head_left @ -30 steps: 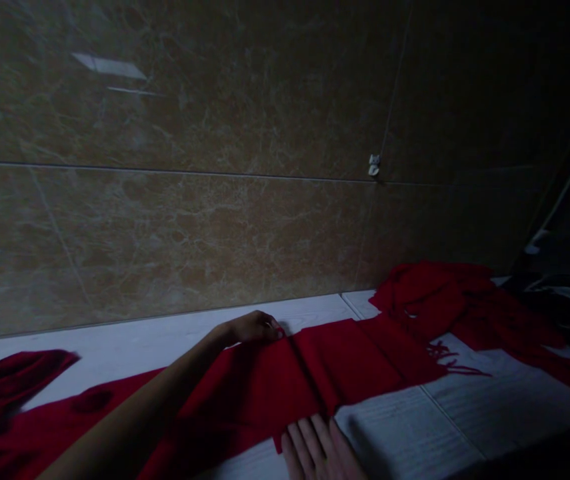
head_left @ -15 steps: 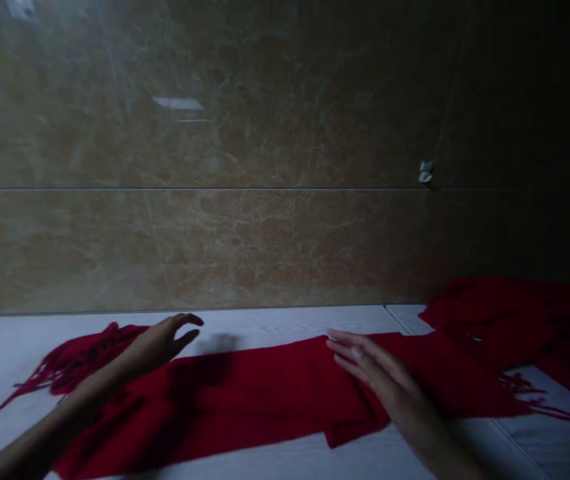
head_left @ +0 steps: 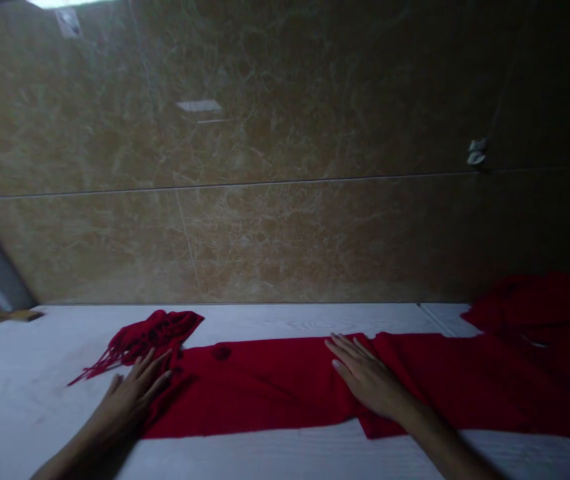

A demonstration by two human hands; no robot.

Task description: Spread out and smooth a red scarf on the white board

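A long red scarf [head_left: 269, 387] lies stretched across the white table [head_left: 285, 460]. Its fringed left end [head_left: 149, 337] is bunched up. My left hand [head_left: 132, 397] rests flat with fingers spread on the scarf's left part, just below the bunched fringe. My right hand [head_left: 367, 377] lies flat, fingers together and stretched out, on the scarf's middle. Neither hand holds anything.
A brown marbled tile wall [head_left: 265, 200] rises straight behind the table. More red scarf cloth [head_left: 539, 313] is heaped at the far right. A small white fitting [head_left: 477, 152] sticks out of the wall. A small flat object [head_left: 22, 315] lies at the table's far left edge.
The view has swung left. My left hand came down onto the scarf's left end, and my right hand settled flat on its middle.
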